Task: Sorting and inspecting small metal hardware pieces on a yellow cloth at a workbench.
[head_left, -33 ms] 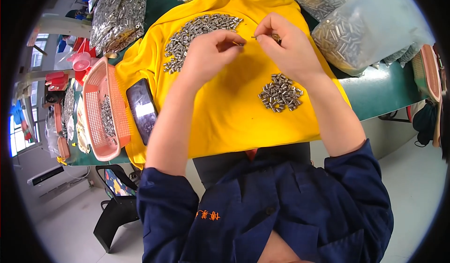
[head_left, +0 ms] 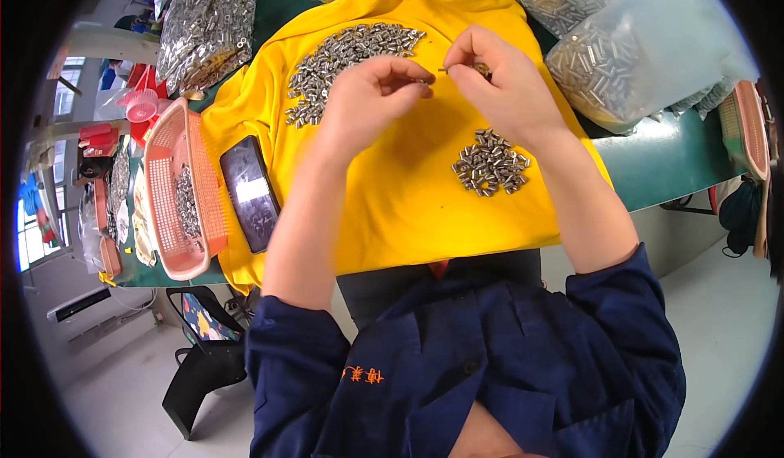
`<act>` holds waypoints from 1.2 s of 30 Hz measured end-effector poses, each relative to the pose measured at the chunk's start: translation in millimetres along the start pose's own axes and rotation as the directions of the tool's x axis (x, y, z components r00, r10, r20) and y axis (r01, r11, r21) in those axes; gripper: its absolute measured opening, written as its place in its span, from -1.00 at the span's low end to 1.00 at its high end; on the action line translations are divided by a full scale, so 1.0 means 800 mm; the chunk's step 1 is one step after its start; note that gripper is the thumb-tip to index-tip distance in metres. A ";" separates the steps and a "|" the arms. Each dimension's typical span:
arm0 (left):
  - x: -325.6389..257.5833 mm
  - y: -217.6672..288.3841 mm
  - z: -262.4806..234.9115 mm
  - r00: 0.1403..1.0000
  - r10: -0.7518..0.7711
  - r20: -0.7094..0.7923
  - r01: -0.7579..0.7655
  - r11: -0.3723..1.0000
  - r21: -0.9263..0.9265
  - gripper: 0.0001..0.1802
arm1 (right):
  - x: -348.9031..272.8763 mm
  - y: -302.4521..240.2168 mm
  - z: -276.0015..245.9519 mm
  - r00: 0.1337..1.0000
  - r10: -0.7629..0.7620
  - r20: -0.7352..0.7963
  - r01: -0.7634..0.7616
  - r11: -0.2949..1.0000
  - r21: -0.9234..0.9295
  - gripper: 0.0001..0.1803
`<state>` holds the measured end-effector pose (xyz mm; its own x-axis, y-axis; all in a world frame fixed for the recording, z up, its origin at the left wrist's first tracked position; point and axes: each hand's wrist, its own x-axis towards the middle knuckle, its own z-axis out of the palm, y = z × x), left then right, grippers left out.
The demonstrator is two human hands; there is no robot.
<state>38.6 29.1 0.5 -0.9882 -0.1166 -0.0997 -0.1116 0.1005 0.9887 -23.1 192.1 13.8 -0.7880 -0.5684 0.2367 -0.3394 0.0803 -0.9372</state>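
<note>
My left hand (head_left: 369, 98) is closed in a pinch at the right side of the large heap of small metal cylinders (head_left: 327, 66). A small metal piece shows at its fingertips, mostly hidden. Facing it across a small gap, my right hand (head_left: 510, 86) pinches a thin dark pin (head_left: 442, 70) whose tip points left. A brownish metal bit (head_left: 482, 69) shows inside the curl of its fingers. Below the right hand lies a smaller heap of similar cylinders (head_left: 490, 164). Both heaps rest on a yellow cloth (head_left: 408, 221).
At left stand a pink plastic basket (head_left: 159, 213) holding metal parts and a dark phone (head_left: 249, 192). Clear bags of metal parts (head_left: 208, 29) sit at the back left; another full bag (head_left: 604, 66) lies at right on the green table (head_left: 670, 164).
My left hand has shifted slightly right, closer to my right hand. The right hand stays almost where it was, and both heaps look the same.
</note>
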 end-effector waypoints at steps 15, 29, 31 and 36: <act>-0.017 -0.019 0.000 0.999 0.048 0.006 -0.043 0.930 -0.365 -0.87 | -0.002 0.000 0.007 0.980 -0.021 0.200 0.038 0.996 -0.083 -0.95; -0.019 -0.017 0.004 0.997 0.062 -0.036 -0.068 0.975 -0.211 -0.88 | -0.008 -0.003 0.017 0.977 -0.131 0.168 0.178 0.935 -0.308 -0.92; -0.017 -0.019 0.005 0.992 0.112 -0.063 -0.120 0.984 -0.131 -0.87 | -0.008 0.001 0.016 0.983 -0.099 0.156 0.136 0.959 -0.250 -0.92; -0.013 -0.026 0.002 0.984 0.113 -0.136 -0.126 0.988 -0.087 -0.88 | -0.001 0.012 0.013 0.965 0.161 0.209 -0.188 0.975 0.117 -0.92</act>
<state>51.3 29.7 -19.1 -0.9709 -0.2376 0.0293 0.0232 0.0285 0.9993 -20.6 185.0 1.6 -0.7077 -0.7061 0.0239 -0.1229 0.0897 -0.9884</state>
